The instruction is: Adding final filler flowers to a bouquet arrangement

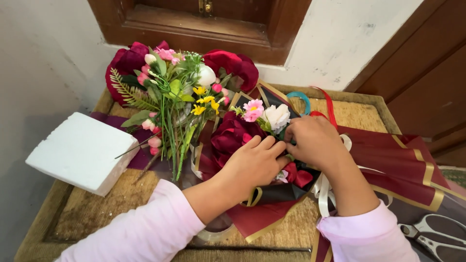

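My left hand point(253, 162) lies over a small bouquet point(233, 138) with a dark red flower, wrapped in dark red and black paper with gold edges. My right hand point(315, 140) pinches the stems just below a white flower point(277, 116) and a pink flower point(253, 109). Both hands press on the bouquet's middle, fingers curled. White ribbon point(323, 191) hangs under my right wrist. Both sleeves are pale pink.
A bunch of loose artificial flowers and green stems point(174, 97) lies at the back left of a low mat-topped table point(349, 114). A white foam block point(82, 153) sits at the left edge. Scissors point(432, 235) lie at the lower right. Red wrapping paper point(398, 165) spreads right.
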